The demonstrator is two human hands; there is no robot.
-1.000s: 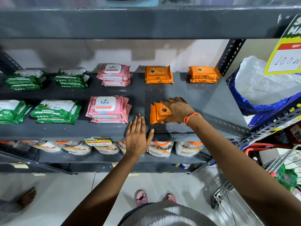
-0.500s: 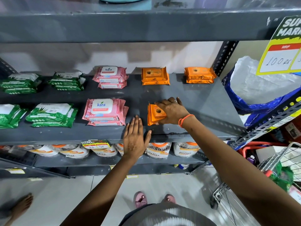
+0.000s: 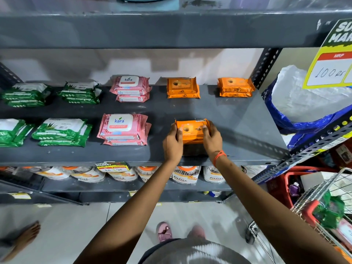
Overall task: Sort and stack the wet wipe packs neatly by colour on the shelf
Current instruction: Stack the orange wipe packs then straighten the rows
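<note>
An orange wipe pack (image 3: 192, 130) lies near the front of the grey shelf (image 3: 238, 134), held at both ends. My left hand (image 3: 172, 144) grips its left end and my right hand (image 3: 212, 140) its right end. Two more orange stacks (image 3: 183, 88) (image 3: 235, 87) stand at the back. Pink stacks sit left of them, one at the front (image 3: 123, 129) and one at the back (image 3: 131, 88). Green stacks (image 3: 61, 132) (image 3: 80, 92) (image 3: 25, 94) fill the left side, with another (image 3: 11, 132) at the edge.
A shelf board (image 3: 171, 29) hangs low overhead. Jars (image 3: 186, 175) line the shelf below. To the right are a blue and white bag (image 3: 304, 103), a yellow price sign (image 3: 331, 60) and a wire trolley (image 3: 323, 206). A person's bare foot (image 3: 22, 239) is at the lower left.
My left hand left the shelf edge and took the pack's left end. The orange pack, standing on edge under my right hand before, now lies flat between both hands.
</note>
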